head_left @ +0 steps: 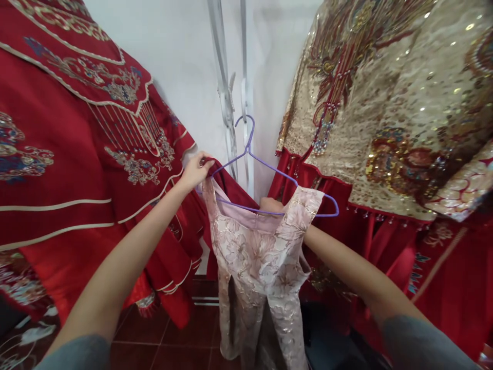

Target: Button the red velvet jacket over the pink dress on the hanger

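A purple hanger (249, 149) hangs by its hook from a white metal stand (221, 56). On it is a pale pink dress (256, 252) with a shiny floral pattern, one shoulder at each side of the hanger. At the hanger's left end, my left hand (198, 168) is closed, thumb against fingers, on a dark red garment (233, 189). That red cloth slants down behind the dress's neckline. My right hand (271, 205) reaches behind the dress's right shoulder and shows inside the neckline, behind the hanger's lower bar. Its fingers are mostly hidden.
Red embroidered garments (77, 123) with beaded fringe crowd the left side. To the right hangs a gold sequinned jacket (346, 164) above red skirts (454, 288). A white wall (181, 56) stands behind, dark red floor tiles (181, 339) lie below, and pale cables (23, 344) are at lower left.
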`<act>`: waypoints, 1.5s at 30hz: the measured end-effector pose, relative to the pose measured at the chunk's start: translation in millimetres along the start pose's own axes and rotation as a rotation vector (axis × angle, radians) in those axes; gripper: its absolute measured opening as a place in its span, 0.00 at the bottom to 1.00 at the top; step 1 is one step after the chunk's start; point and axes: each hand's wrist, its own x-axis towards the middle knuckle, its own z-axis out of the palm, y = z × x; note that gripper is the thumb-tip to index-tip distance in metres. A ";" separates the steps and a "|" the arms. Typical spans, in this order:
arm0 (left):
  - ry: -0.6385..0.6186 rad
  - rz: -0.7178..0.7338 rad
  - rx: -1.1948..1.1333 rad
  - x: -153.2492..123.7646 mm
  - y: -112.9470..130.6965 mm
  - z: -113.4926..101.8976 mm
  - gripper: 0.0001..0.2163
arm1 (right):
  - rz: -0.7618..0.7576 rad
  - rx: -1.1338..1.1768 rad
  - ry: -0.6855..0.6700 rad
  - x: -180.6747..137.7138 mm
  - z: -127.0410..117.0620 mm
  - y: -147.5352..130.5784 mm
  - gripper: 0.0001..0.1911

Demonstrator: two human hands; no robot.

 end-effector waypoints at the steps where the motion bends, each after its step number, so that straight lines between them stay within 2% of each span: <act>1: 0.025 -0.027 -0.010 -0.7 -4.7 -2.4 0.05 | 0.022 -0.014 0.000 -1.2 -8.4 9.0 0.13; 3: 0.070 -0.062 -0.019 -3.0 -13.1 -7.8 0.05 | 0.041 -0.049 0.025 -2.7 -32.4 22.3 0.14; 6: 0.150 -0.077 -0.014 -7.2 -21.8 -12.9 0.06 | 0.013 -0.076 0.174 -6.4 -73.3 32.3 0.10; 8: 0.185 -0.066 -0.019 -8.6 -25.6 -12.5 0.07 | -0.051 -0.078 0.419 -12.0 -92.5 35.4 0.13; 10: 0.222 -0.029 -0.026 -8.3 -28.9 -10.1 0.07 | -0.119 -0.087 0.670 -19.4 -101.6 39.7 0.16; 11: 0.247 -0.005 -0.024 -7.8 -30.5 -8.8 0.08 | -0.145 -0.103 0.738 -23.1 -103.1 43.3 0.17; 12: 0.271 0.021 -0.014 -7.4 -31.9 -7.8 0.08 | -0.162 -0.126 0.753 -26.3 -103.5 48.4 0.16; 16: 0.325 0.107 0.056 -12.4 -32.8 -6.0 0.11 | -0.173 -0.196 0.659 -31.7 -107.9 78.5 0.13; 19: 0.424 0.190 0.169 -24.8 -27.5 -4.4 0.11 | -0.178 -0.084 0.683 -31.5 -122.3 93.2 0.09; 21: 0.512 0.249 0.279 -32.8 -23.7 -3.9 0.11 | -0.270 0.039 0.713 -35.4 -136.0 90.7 0.08; 23: 0.556 0.273 0.395 -37.3 -22.4 -7.2 0.11 | -0.375 0.105 0.803 -45.2 -151.2 79.9 0.09; 25: 0.510 0.265 0.537 -38.8 -24.5 -17.1 0.12 | -0.426 0.069 0.909 -59.7 -166.6 66.5 0.11; 26: 0.455 0.258 0.616 -39.5 -26.6 -24.5 0.13 | -0.433 0.007 0.919 -67.5 -173.6 60.6 0.11; 27: 0.385 0.252 0.690 -40.9 -29.1 -32.8 0.13 | -0.426 -0.046 0.899 -74.7 -179.4 55.8 0.10; 29: 0.241 0.242 0.807 -47.5 -33.7 -49.4 0.13 | -0.408 -0.140 0.774 -85.5 -185.6 49.6 0.11; 32: 0.065 0.225 0.923 -67.7 -35.7 -63.4 0.14 | -0.392 -0.203 0.565 -89.3 -177.8 45.5 0.10; 34: 0.025 0.181 0.964 -82.0 -32.6 -63.3 0.18 | -0.359 -0.216 0.493 -85.1 -163.9 44.0 0.08; 36: 0.055 0.113 0.922 -90.1 -26.7 -59.5 0.20 | -0.312 -0.209 0.442 -78.8 -148.3 43.5 0.09; 38: 0.109 0.055 0.771 -88.8 -18.1 -54.9 0.18 | -0.291 -0.175 0.400 -72.7 -134.6 43.4 0.10; 41: 0.145 0.016 0.390 -74.5 1.2 -42.9 0.10 | -0.303 -0.102 0.391 -66.7 -119.0 38.8 0.12; 44: 0.257 0.052 0.001 -62.9 30.7 -11.6 0.10 | -0.325 0.029 0.385 -66.9 -104.7 21.2 0.13; 45: 0.244 0.085 -0.079 -62.3 41.5 3.9 0.10 | -0.347 0.110 0.354 -68.5 -99.0 12.6 0.13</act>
